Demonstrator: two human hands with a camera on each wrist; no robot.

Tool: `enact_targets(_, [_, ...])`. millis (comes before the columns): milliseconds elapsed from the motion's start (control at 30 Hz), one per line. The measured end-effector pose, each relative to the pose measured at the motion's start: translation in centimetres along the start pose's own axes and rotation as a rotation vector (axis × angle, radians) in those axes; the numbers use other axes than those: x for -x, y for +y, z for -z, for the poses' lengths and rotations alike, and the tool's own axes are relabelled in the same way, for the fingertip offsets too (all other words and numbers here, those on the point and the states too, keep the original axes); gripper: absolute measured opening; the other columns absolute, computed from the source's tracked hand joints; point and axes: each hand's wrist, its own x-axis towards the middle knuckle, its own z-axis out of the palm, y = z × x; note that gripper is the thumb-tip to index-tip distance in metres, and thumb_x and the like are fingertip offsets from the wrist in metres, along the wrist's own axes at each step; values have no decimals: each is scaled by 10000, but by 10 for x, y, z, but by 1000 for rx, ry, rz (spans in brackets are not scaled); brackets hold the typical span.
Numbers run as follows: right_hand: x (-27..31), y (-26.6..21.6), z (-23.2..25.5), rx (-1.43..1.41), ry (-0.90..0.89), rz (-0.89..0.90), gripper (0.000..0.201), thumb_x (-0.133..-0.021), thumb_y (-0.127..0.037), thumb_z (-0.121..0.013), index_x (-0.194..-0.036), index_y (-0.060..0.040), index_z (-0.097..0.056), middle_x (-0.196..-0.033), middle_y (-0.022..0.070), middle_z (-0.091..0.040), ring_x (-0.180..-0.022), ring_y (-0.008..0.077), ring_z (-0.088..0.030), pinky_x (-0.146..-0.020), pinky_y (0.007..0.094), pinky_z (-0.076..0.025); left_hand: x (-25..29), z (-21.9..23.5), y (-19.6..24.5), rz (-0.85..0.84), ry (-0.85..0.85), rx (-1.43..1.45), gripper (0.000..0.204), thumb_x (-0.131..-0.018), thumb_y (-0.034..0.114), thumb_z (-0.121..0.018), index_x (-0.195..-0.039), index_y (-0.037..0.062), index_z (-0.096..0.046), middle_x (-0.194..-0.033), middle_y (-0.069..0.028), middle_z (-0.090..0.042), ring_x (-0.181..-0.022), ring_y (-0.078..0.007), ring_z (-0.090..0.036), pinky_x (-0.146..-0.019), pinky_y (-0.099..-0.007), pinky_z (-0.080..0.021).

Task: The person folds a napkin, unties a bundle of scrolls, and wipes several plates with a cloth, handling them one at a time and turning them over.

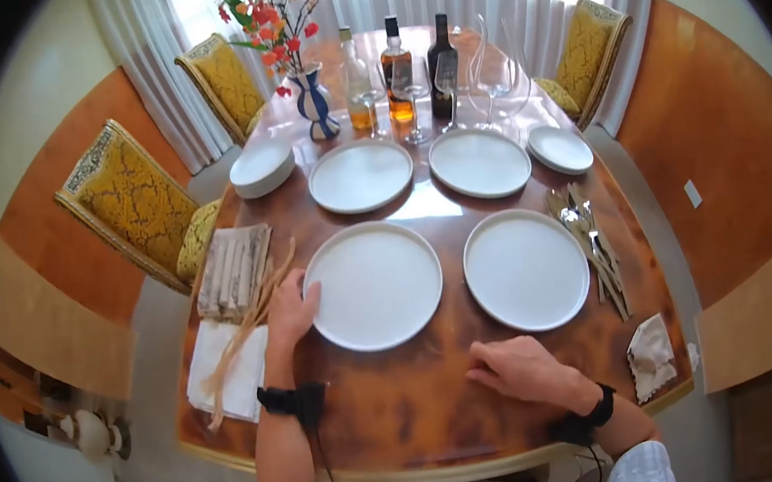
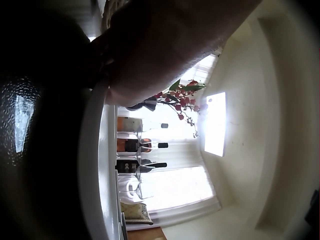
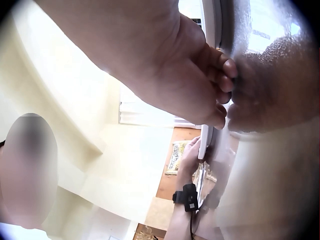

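Observation:
A large white plate (image 1: 374, 286) with a low raised rim lies on the front left of the glossy wooden table. My left hand (image 1: 291, 311) holds it by its left edge, thumb over the rim and fingers along the outside, partly hidden. To its right is a matching large plate (image 1: 526, 270). Just in front of that second plate, my right hand (image 1: 521, 367) hovers low over the tabletop with loosely curled fingers and holds nothing. In the right wrist view its fingertips (image 3: 229, 70) hang close above the table's reflective surface.
Two more plates (image 1: 361, 176) sit farther back, flanked by stacks of smaller plates (image 1: 263, 167). Behind stand wine glasses (image 1: 410, 90), bottles (image 1: 396, 68) and a flower vase (image 1: 314, 104). Folded napkins (image 1: 233, 272) and raffia strands (image 1: 244, 334) lie left, cutlery (image 1: 595, 249) and a cloth (image 1: 651, 359) right.

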Motion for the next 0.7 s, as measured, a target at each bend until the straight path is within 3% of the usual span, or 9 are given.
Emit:
enact_targets(167, [-2, -2, 6, -12, -69, -44, 236, -1014, -301, -632, -1007, -68, -592, -865, 146, -718, -820, 374, -700, -694, 481, -545, -1, 4, 7, 27, -19, 22, 360, -932, 292, -700, -1166, 19, -684, -840, -206, -752, -794, -363, -744, -766, -461, -563])
enact_targets(500, [-8, 2, 12, -65, -119, -75, 245, -1019, -320, -634, -1030, -77, -614, -867, 140, -725, -823, 373, -699, -698, 475, -545, 0, 11, 15, 83, -46, 50, 339, -936, 282, -701, -1157, 25, -691, -821, -200, -758, -788, -345, -754, -742, -438, -567])
enact_targets(700, [-8, -4, 13, -45, -105, -66, 229, -1010, -309, -649, -1025, -82, -620, -870, 134, -728, -821, 368, -702, -693, 464, -549, -6, 3, -3, 61, -25, 152, 335, -932, 278, -710, -1154, 27, -699, -821, -198, -762, -783, -337, -757, -744, -432, -572])
